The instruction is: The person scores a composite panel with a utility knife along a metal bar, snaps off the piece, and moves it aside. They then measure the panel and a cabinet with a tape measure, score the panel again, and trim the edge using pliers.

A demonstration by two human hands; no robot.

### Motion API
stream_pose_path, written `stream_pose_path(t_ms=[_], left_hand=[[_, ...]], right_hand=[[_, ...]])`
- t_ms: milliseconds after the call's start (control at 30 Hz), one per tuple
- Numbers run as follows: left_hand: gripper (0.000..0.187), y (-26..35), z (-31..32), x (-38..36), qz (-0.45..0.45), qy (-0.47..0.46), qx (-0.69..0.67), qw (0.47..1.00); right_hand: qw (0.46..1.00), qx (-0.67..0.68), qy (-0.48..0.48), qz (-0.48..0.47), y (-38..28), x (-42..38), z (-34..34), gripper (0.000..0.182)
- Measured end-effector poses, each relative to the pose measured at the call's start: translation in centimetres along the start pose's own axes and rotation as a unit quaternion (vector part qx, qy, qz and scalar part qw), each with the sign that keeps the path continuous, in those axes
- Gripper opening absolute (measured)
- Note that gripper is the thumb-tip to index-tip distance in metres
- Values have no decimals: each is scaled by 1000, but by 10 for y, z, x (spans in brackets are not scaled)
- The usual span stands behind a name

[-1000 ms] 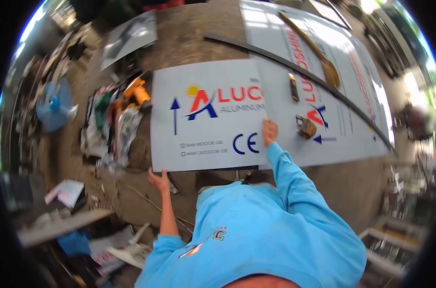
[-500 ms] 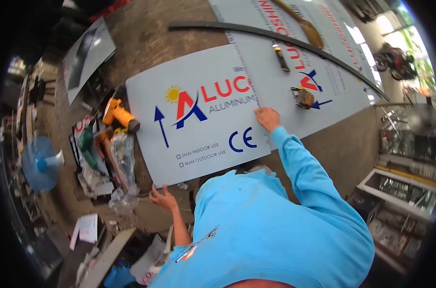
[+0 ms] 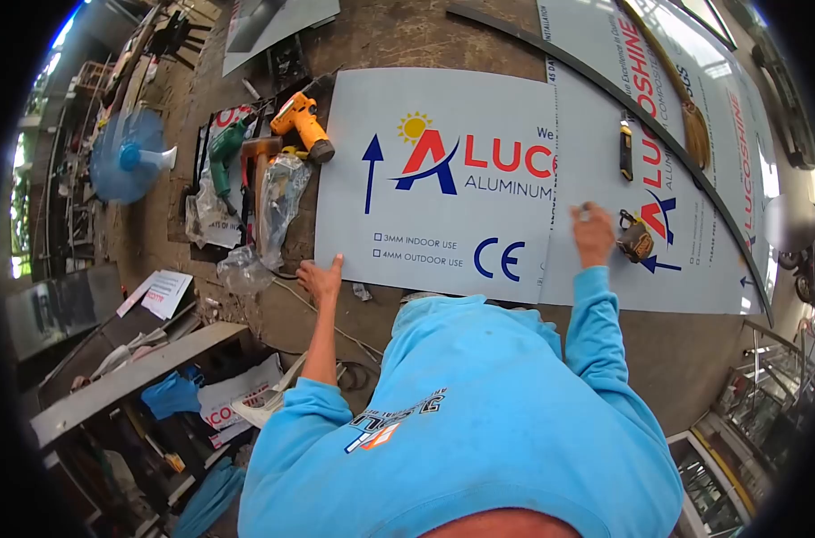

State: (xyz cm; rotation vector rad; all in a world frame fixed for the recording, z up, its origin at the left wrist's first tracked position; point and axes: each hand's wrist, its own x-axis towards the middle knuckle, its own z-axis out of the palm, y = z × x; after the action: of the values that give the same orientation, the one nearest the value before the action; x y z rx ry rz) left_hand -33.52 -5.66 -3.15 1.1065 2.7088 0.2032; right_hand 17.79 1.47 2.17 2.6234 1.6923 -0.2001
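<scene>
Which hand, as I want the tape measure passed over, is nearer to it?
Right. The right hand is just left of the tape measure; the left hand is much farther left, at the near left corner of the sheet.

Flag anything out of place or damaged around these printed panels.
Crumpled clear plastic lies among the tools left of the left-hand panel, like stray wrapping. A brush lies on the right-hand sheeting, perhaps misplaced. I see no plain spill or damage.
</scene>
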Motion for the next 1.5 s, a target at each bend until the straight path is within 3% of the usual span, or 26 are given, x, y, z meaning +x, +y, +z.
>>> stream_pose_path(t_ms=[33, 100, 167, 200, 233, 300, 367, 433, 467, 500, 600, 700, 767, 833, 933, 1000, 1033, 1067, 1133, 1167, 1233, 1333, 1367, 1400, 1433, 1500], left_hand=[[73, 1, 1, -3, -8, 3, -2, 1000], [76, 2, 1, 0, -2, -7, 10, 1000], [74, 15, -12, 0, -13, -28, 0, 1000], [73, 20, -13, -1, 18, -20, -4, 1000], [72, 28, -12, 3, 55, -13, -8, 998], [64, 63, -1, 32, 236, 54, -153, 958], [58, 124, -6, 72, 382, 90, -141, 909], [53, 163, -9, 112, 412, 79, -40, 907], [53, 168, -6, 128, 413, 76, -45, 907], [50, 172, -7, 150, 412, 62, -26, 909], [42, 174, -4, 183, 433, 63, -7, 899], [27, 188, -24, 185, 416, 88, -81, 901], [22, 206, -58, 195, 379, 42, -258, 888], [20, 228, -90, 193, 355, 63, -293, 885], [21, 255, -115, 203, 407, 31, -311, 858], [21, 271, -135, 217, 401, -11, -306, 863], [22, 278, -147, 229, 389, -38, -301, 870], [22, 285, -166, 241, 383, -17, -296, 875], [22, 292, -193, 256, 269, -158, -381, 870], [22, 293, -199, 273, 269, -152, -378, 873], [24, 287, -203, 304, 475, -28, -244, 845], [25, 285, -202, 319, 523, 66, -140, 838], [25, 276, -192, 329, 529, 54, -140, 836], [26, 262, -171, 344, 554, 110, -116, 817], [27, 252, -146, 357, 582, 161, -97, 792], [29, 219, -111, 378, 595, 189, -54, 779]], right_hand=[[992, -65, 108, -20, 23, 7, -3, 52], [982, -138, 102, 73, 71, 20, 1, 73], [987, -20, -42, 154, 107, 26, 6, 85], [988, -24, -42, 150, 107, 27, 5, 85], [989, 1, -35, 146, 108, 27, 5, 85], [987, 19, -26, 158, 111, 24, 6, 85], [978, 28, -37, 204, 107, 29, 10, 81], [982, -2, -19, 187, 116, 21, 20, 72], [962, 167, -145, 160, 155, 24, 50, 67], [898, 332, -261, 119, 170, 29, 65, 62], [715, 568, -348, 209, 75, -51, -4, 51], [610, 641, -395, 247, -10, -124, -44, 47], [589, 641, -404, 279, -44, -159, -38, 49], [562, 654, -396, 315, -63, -190, -33, 51], [546, 679, -382, 309, -78, -223, -27, 56], [565, 640, -349, 387, -86, -247, -25, 61], [655, 587, -346, 326, -79, -267, -10, 68], [662, 561, -371, 330, -98, -265, -28, 68], [673, 566, -344, 330, -105, -281, -21, 67], [662, 583, -319, 346, -125, -280, -44, 65], [649, 596, -336, 332, -114, -294, -32, 65], [624, 627, -373, 280, -109, -304, -31, 68], [613, 641, -393, 243, -109, -306, -34, 70], [572, 658, -376, 314, -110, -308, -33, 78], [556, 683, -356, 314, -108, -316, -24, 72], [577, 656, -345, 343, -103, -320, -14, 64]])
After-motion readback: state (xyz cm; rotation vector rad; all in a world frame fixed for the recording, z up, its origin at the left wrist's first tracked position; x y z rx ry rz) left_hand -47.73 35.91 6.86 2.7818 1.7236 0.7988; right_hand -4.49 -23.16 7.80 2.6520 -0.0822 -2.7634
